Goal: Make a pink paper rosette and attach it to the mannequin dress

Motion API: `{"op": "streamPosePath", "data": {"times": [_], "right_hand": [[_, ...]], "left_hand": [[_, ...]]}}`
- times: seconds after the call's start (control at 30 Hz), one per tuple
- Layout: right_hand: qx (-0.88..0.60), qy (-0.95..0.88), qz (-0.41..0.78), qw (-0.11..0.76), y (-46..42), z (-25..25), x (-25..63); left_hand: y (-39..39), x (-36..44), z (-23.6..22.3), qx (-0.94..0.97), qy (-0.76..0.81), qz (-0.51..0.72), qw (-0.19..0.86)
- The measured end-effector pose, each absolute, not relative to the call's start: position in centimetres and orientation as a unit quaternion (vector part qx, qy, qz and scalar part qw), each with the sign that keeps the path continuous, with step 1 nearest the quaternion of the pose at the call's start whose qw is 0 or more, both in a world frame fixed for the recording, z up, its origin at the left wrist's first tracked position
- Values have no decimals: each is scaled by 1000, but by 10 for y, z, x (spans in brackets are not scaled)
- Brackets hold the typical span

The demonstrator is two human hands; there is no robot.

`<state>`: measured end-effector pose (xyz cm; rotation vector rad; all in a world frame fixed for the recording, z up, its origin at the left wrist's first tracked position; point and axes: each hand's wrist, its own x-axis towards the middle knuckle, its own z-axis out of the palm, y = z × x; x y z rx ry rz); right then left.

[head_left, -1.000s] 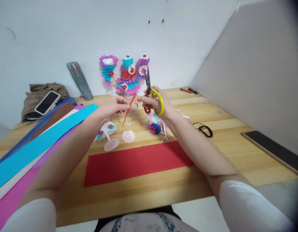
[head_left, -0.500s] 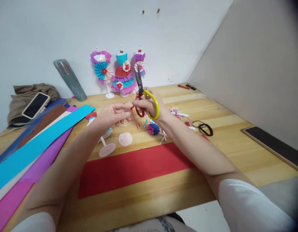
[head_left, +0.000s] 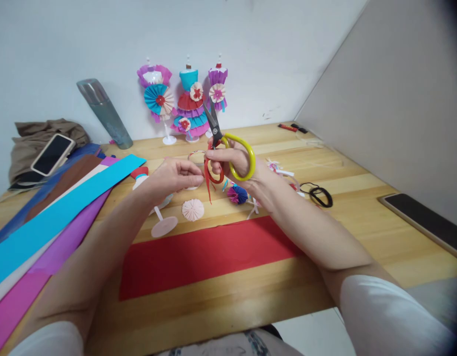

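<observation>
My right hand is closed round scissors with one yellow and one red handle; the blades point up, slightly apart. From its thumb and fingertips hangs a thin red paper strip. Left of the strip is my left hand, thumb and fingers drawn together; whether a bit of paper is between them I cannot tell. Below the hands lie a pale pink pleated paper rosette and a purple-blue pleated one. A small white stand lies tipped over, partly hidden by my left forearm.
A wide red paper sheet lies in front of me. Coloured paper strips fan out at left, near a phone and a bottle. Three dressed mini mannequins stand by the wall. Black cord and another phone are at right.
The red strip has passed from my left fingers to my right hand, which keeps the scissors. My left fingers loosened, then drew together again beside the strip. The camera view has shifted.
</observation>
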<state>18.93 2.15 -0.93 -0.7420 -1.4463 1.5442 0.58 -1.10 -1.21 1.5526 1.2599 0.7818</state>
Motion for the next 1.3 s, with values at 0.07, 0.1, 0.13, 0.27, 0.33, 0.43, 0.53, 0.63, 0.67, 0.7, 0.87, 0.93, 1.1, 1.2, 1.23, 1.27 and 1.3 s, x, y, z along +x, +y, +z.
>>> {"op": "streamPosePath", "data": {"times": [0.07, 0.1, 0.13, 0.27, 0.33, 0.43, 0.53, 0.63, 0.67, 0.7, 0.87, 0.93, 1.1, 1.2, 1.23, 1.27, 1.3], "right_hand": [[-302, -586, 614, 434, 22, -10, 190], [-304, -586, 614, 433, 22, -11, 190], [-305, -584, 616, 432, 23, -12, 190], [-310, -569, 622, 440, 23, -15, 188], [-312, -559, 627, 445, 22, -16, 187], [-326, -543, 631, 448, 20, -14, 186], [-335, -536, 633, 448, 18, -11, 184], [-332, -528, 631, 460, 18, -10, 183], [-331, -527, 627, 468, 19, -11, 184], [-331, -527, 622, 475, 20, -12, 184], [-326, -550, 607, 472, 25, -22, 185], [-325, -572, 598, 458, 24, -26, 183], [-333, -604, 577, 437, 17, -33, 177], [-340, -607, 576, 429, 17, -35, 176], [-339, -607, 578, 428, 18, -35, 176], [-337, -607, 580, 427, 19, -35, 177], [-336, -608, 580, 426, 20, -34, 177]], "left_hand": [[-14, 6, -9, 630, 519, 325, 478], [-15, 6, -8, 629, 517, 326, 481], [-15, 5, -8, 629, 511, 328, 485], [-16, 6, -13, 639, 481, 337, 496], [-16, 8, -13, 638, 475, 337, 503], [-18, 12, -10, 631, 477, 331, 515], [-19, 13, -7, 629, 477, 325, 522], [-18, 11, -10, 630, 471, 323, 527], [-17, 10, -12, 628, 470, 331, 524], [-16, 10, -14, 624, 471, 345, 520], [-10, 10, -20, 562, 493, 455, 485], [-10, 12, -20, 541, 503, 487, 466], [-11, 13, -19, 515, 514, 525, 442], [-11, 13, -19, 518, 511, 523, 444], [-11, 13, -18, 521, 509, 521, 445], [-11, 12, -18, 522, 509, 519, 446], [-11, 12, -18, 523, 508, 518, 448]]}}
